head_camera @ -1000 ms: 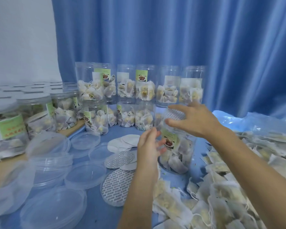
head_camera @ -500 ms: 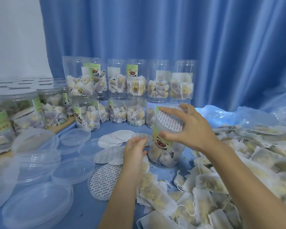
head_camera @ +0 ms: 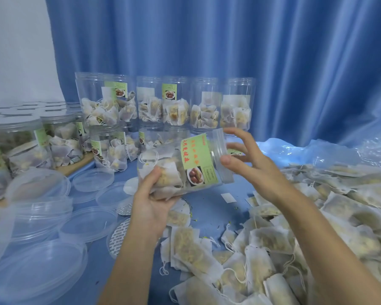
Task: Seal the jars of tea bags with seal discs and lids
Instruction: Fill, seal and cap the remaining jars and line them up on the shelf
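A clear jar of tea bags with a green label lies tilted on its side in the air above the blue table. My left hand grips its base end from below. A clear lid sits on the jar's mouth, which points right. My right hand is at that lid, thumb on the rim in front and fingers spread behind it. Printed seal discs lie on the table under my left forearm. Loose clear lids lie to their left.
Open jars of tea bags are stacked in rows at the back before a blue curtain. Lidded jars stand at the left on a wooden board. A large heap of loose tea bags covers the right side. More lids are stacked at the front left.
The jar stood upright on the table with a seal disc on top under my right hand. Now it is lifted, tipped sideways, lidded, with my left hand holding its base.
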Demonstrator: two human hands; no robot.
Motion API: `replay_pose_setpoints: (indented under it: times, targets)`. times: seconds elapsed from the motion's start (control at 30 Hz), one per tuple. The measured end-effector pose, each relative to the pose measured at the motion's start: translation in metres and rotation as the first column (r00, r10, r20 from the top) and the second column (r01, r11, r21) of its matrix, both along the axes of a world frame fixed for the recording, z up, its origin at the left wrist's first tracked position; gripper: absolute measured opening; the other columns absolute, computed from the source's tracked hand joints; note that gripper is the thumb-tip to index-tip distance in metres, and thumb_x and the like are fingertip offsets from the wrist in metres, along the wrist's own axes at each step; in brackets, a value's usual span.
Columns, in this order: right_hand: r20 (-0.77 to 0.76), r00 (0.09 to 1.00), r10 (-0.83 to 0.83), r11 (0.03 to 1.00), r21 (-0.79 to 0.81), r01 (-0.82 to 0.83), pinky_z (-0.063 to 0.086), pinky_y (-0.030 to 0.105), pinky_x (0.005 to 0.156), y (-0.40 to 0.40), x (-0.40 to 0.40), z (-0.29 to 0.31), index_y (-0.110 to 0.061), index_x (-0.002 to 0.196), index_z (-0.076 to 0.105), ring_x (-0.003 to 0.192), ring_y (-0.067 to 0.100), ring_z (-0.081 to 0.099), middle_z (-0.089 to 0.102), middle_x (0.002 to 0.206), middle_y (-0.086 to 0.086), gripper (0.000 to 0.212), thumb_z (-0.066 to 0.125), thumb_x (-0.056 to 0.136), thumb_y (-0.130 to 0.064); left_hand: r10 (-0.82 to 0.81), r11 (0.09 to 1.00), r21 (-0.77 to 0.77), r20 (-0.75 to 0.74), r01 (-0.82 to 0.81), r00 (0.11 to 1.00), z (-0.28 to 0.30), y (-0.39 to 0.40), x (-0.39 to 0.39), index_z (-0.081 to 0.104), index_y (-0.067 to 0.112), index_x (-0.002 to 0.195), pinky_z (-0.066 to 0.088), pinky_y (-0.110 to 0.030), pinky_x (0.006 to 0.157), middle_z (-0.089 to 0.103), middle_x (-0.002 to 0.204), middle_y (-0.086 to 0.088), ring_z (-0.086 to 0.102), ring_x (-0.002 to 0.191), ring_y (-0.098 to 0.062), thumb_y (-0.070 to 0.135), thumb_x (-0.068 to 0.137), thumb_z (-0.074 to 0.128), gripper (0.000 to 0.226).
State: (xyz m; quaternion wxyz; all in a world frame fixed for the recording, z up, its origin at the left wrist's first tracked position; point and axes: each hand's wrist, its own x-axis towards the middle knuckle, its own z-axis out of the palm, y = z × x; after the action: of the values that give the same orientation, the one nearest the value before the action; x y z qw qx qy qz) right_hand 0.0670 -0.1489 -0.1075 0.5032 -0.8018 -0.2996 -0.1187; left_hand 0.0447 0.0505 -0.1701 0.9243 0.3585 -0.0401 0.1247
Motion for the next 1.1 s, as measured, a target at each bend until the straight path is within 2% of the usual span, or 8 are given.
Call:
replay_pose_setpoints:
  times: [0.17,0.33,0.5,0.63,0.7,0.8,0.97,1.1]
  targets:
    - [-0.223,0.967,0.123,0.992,0.013,-0.123,0.057,0.038,0.08,-0.006,0.004,-0.004,-0.067,0.126,0.032,0.098,0.016,0.066,0.059,0.121,0.005,0.087,0.076,0.052,-0.053,0.108,0.985,0.134,0.041,-0.113,0.993,-0.001,0.02,0.001,0.061,0.018,0.066,0.052,-0.046,0.075,0.065,0.058,0.0,0.069,0.059,-0.02,0.02,0.058,0.072,0.014]
    - [0.035,0.978,0.205,0.969,-0.149,-0.198,0.052,0.027,0.09,-0.002,0.0,-0.003,-0.054,0.124,0.042,0.111,0.007,0.054,0.044,0.13,-0.021,0.089,0.08,0.055,-0.013,0.046,0.988,0.146,-0.021,-0.042,0.999,-0.006,0.027,-0.001,0.075,0.025,0.063,0.056,-0.055,0.069,0.073,0.077,-0.006,0.072,0.075,-0.03,0.035,0.061,0.071,0.011]
    - [-0.156,0.988,-0.017,1.0,0.003,0.018,0.055,0.026,0.051,0.006,-0.001,-0.005,-0.05,0.117,0.051,0.065,0.02,0.07,0.066,0.092,0.004,0.071,0.067,0.051,-0.07,0.035,0.986,0.163,0.016,-0.037,0.999,-0.006,0.024,0.0,0.074,0.02,0.071,0.057,-0.048,0.071,0.073,0.076,-0.007,0.071,0.079,-0.026,0.03,0.063,0.073,0.013]
    - [-0.462,0.883,-0.085,0.995,-0.091,0.048,0.055,0.031,0.048,0.011,0.002,-0.008,-0.032,0.128,0.046,0.056,0.031,0.07,0.061,0.077,-0.002,0.107,0.03,0.047,-0.099,0.057,0.986,0.158,0.018,-0.059,0.998,-0.008,0.024,0.001,0.061,0.01,0.091,0.057,-0.042,0.061,0.069,0.076,-0.007,0.069,0.074,-0.023,0.022,0.064,0.067,0.03]
    - [-0.467,0.881,-0.075,0.992,-0.123,0.019,0.058,0.033,0.06,0.008,0.004,-0.008,-0.036,0.135,0.04,0.081,0.026,0.072,0.065,0.104,-0.005,0.112,0.028,0.045,-0.101,0.051,0.983,0.179,-0.018,-0.047,0.999,-0.008,0.022,0.001,0.06,0.011,0.091,0.056,-0.044,0.062,0.069,0.072,-0.009,0.069,0.069,-0.026,0.019,0.06,0.074,0.034]
    - [-0.276,0.96,0.046,0.981,-0.168,-0.095,0.044,0.036,0.096,0.007,0.001,-0.007,-0.068,0.133,0.011,0.128,0.011,0.043,0.03,0.145,-0.025,0.102,0.062,0.047,-0.085,0.033,0.985,0.169,-0.093,-0.017,0.995,-0.008,0.014,-0.001,0.063,0.01,0.097,0.055,-0.051,0.075,0.071,0.087,-0.016,0.07,0.081,-0.031,0.034,0.056,0.072,0.049]
    - [-0.038,0.997,-0.071,0.989,-0.133,0.065,0.056,0.036,0.078,0.014,-0.003,-0.012,-0.067,0.116,0.032,0.107,0.02,0.059,0.049,0.109,-0.025,0.083,0.07,0.043,-0.077,0.027,0.994,0.113,-0.126,-0.013,0.992,-0.005,0.013,-0.005,0.061,0.005,0.113,0.051,-0.055,0.085,0.065,0.114,-0.022,0.064,0.102,-0.039,0.033,0.058,0.07,0.063]
    - [-0.076,0.991,-0.114,0.993,-0.03,0.112,0.054,0.03,0.079,0.018,-0.003,-0.01,-0.062,0.125,0.031,0.104,0.017,0.061,0.054,0.118,-0.014,0.095,0.07,0.04,-0.078,-0.011,0.996,0.086,-0.081,0.018,0.997,-0.005,0.011,-0.004,0.052,0.005,0.127,0.05,-0.055,0.088,0.065,0.117,-0.02,0.063,0.107,-0.038,0.04,0.066,0.067,0.073]
